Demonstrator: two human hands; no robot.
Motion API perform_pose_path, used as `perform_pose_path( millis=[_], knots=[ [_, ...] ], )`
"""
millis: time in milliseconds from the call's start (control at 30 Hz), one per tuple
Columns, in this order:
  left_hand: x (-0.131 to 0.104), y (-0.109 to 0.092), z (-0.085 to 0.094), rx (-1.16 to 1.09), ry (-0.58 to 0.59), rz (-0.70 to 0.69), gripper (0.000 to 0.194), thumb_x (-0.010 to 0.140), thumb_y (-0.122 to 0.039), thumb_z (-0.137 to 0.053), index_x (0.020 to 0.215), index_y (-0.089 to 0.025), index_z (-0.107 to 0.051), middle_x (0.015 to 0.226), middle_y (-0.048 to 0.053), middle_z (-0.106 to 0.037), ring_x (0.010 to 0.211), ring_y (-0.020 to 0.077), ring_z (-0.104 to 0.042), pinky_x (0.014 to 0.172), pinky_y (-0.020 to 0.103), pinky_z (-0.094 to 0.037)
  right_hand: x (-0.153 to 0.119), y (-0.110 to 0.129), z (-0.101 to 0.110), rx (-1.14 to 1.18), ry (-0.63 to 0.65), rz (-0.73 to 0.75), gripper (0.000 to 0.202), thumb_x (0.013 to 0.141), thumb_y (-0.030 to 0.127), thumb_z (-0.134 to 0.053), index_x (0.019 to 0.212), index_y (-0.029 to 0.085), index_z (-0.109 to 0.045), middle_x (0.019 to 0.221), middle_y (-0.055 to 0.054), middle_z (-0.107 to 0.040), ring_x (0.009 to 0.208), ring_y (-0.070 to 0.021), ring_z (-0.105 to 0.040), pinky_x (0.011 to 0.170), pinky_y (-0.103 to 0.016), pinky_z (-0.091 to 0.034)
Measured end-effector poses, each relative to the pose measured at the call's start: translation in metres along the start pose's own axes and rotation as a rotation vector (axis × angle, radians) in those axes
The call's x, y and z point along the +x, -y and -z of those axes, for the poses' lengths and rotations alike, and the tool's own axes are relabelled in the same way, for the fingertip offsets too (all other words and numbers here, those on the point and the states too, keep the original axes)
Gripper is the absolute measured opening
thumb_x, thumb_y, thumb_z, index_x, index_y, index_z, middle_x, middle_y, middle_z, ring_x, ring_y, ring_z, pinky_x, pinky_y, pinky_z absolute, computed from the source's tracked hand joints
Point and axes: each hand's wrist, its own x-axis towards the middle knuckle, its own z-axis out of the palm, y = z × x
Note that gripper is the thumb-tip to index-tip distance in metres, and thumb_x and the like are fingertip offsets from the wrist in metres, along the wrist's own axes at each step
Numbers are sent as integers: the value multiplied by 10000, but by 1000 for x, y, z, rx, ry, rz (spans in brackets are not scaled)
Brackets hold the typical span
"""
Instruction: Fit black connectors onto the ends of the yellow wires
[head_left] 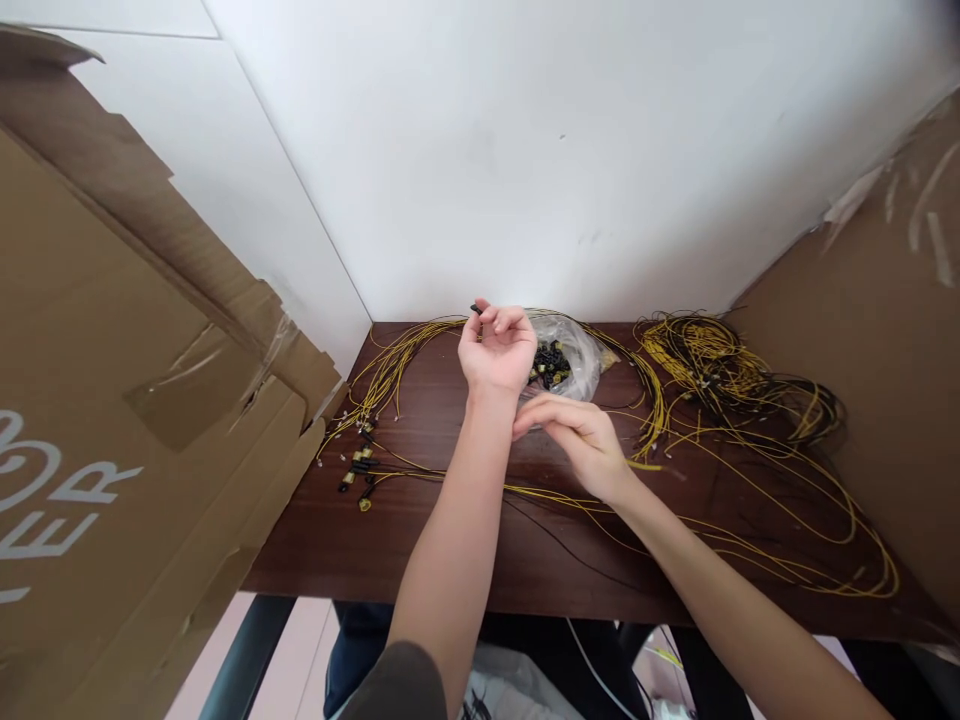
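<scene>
My left hand (499,350) is raised palm up over the back of the table. Its thumb and index finger pinch a small black connector (476,309), while the other fingers curl loosely. Just below the left wrist is my right hand (577,435), its fingers pressed together. A short yellow wire end (645,467) juts out from behind the right hand; the stretch between the fingers is hidden. Behind both hands stands a clear plastic bag (581,360) with several black and yellow connectors (551,365), partly covered by the left hand.
Yellow and black wires (405,350) curve along the table's left side, near loose connectors (362,465). A tangled wire bundle (697,355) lies at the right. Long wires (825,575) loop near the front edge. Cardboard (150,380) walls the left, more cardboard (862,350) the right.
</scene>
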Motion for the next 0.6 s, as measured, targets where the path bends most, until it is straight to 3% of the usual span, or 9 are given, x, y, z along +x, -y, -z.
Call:
perform_pose_path(
  millis=[200,400,600],
  knots=[
    [-2,0,2,26,36,9,432,953,-143,-186,677,-138,-518,513,-29,-330,444,74,-317,466,174,-339,-3,-10,-4,59,231,31,282,892,126,-425,790,147,-686,838,-57,-668,796,-149,-621,761,-260,-460],
    [-3,1,5,-82,53,95,435,963,-206,-211,683,-127,-535,508,-26,-349,447,67,-330,451,160,-329,1,-9,2,102,106,-1,260,886,167,-453,805,154,-699,857,-60,-671,795,-157,-615,774,-268,-465],
    [-2,-6,8,-21,68,65,443,960,-216,-228,678,-131,-560,513,-16,-369,464,73,-337,457,165,-327,-4,-11,-9,119,287,6,290,911,195,-426,831,116,-693,868,-96,-676,828,-166,-632,785,-268,-473]
  ],
)
